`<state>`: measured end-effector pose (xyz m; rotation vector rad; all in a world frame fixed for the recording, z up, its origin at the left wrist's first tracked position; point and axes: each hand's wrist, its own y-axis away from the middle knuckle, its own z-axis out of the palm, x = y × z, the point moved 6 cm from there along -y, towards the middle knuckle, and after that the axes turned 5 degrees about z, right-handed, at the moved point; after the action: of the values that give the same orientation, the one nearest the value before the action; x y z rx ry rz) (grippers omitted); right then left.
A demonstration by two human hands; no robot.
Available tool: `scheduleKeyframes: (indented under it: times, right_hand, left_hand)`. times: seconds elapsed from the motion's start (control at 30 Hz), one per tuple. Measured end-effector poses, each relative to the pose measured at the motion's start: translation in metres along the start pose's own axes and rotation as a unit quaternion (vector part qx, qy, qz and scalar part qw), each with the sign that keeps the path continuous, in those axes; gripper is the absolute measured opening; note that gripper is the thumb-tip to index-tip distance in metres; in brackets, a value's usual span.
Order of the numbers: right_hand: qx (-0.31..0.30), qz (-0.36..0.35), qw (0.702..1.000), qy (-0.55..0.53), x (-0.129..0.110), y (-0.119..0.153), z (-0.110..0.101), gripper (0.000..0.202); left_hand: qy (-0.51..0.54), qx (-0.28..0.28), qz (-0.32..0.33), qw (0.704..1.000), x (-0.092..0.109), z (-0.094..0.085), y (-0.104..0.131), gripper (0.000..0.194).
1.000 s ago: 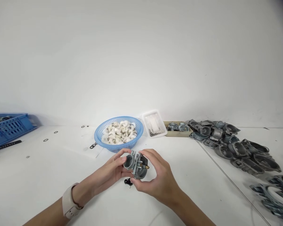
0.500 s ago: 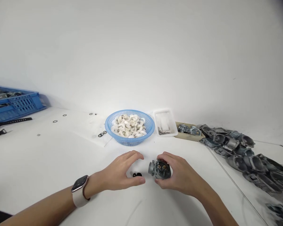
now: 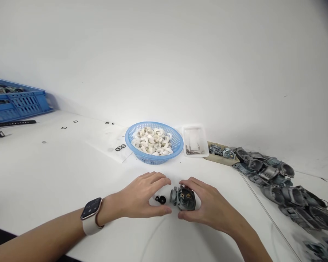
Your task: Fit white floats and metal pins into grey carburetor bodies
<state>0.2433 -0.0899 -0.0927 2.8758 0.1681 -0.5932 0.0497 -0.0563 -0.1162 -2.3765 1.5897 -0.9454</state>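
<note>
A grey metal carburetor body (image 3: 186,198) stands low over the white table, its open chamber with brass jets facing up. My right hand (image 3: 207,203) is curled around its right side, thumb at the near edge and fingers at the far edge. My left hand (image 3: 144,196) is open, thumb and fingers apart, just left of the carburetor and holding nothing. Between the left thumb and fingers, small black round parts (image 3: 161,199) lie on the table.
Behind the hands stands a blue basket (image 3: 131,145) of white ring-shaped pieces. Right of it are a white tray (image 3: 195,155) with thin metal pins, a cardboard box (image 3: 221,160) of carburetors, and piled metal bodies (image 3: 284,182). Black rings (image 3: 120,147) and a blue crate (image 3: 30,103) are leftward.
The carburetor and my right hand have shifted slightly left, and the carburetor has turned a little. My left hand stays open beside it. The camera view has tilted.
</note>
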Motion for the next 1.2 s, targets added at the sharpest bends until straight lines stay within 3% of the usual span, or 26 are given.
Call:
scheduleKeyframes:
  times: [0.1, 0.23, 0.33, 0.53, 0.7, 0.87, 1.07, 1.2]
  right_hand:
    - [-0.012, 0.046, 0.999, -0.025, 0.014, 0.001, -0.004, 0.077]
    - [-0.037, 0.070, 0.995, -0.063, 0.022, 0.001, -0.006, 0.061]
    - [-0.019, 0.069, 0.994, -0.086, 0.020, 0.001, -0.010, 0.053]
    - [0.108, -0.011, 0.987, -0.119, 0.023, -0.005, -0.018, 0.035]
    - [0.138, -0.088, 0.982, -0.095, 0.025, -0.008, -0.018, 0.037]
    - [0.097, -0.079, 0.989, -0.083, 0.025, -0.006, -0.017, 0.042]
    - [-0.060, -0.023, 0.994, -0.084, 0.031, 0.005, -0.009, 0.066]
    - [-0.078, -0.012, 0.994, -0.072, 0.025, 0.008, -0.009, 0.065]
  left_hand:
    - [-0.005, -0.004, 0.008, 1.000, 0.001, 0.002, 0.000, 0.057]
    - [-0.005, -0.010, 0.005, 1.000, 0.000, 0.004, 0.000, 0.054]
    - [-0.005, -0.017, -0.006, 1.000, -0.002, 0.005, 0.001, 0.053]
    - [-0.006, -0.024, -0.004, 1.000, -0.001, 0.008, 0.002, 0.051]
    - [-0.009, -0.032, -0.005, 0.999, 0.000, 0.011, 0.003, 0.050]
    - [-0.013, -0.030, 0.006, 0.999, 0.001, 0.013, 0.004, 0.048]
    - [-0.017, -0.025, 0.022, 0.999, 0.005, 0.013, 0.002, 0.045]
    - [-0.017, -0.026, 0.028, 0.999, 0.006, 0.014, 0.002, 0.045]
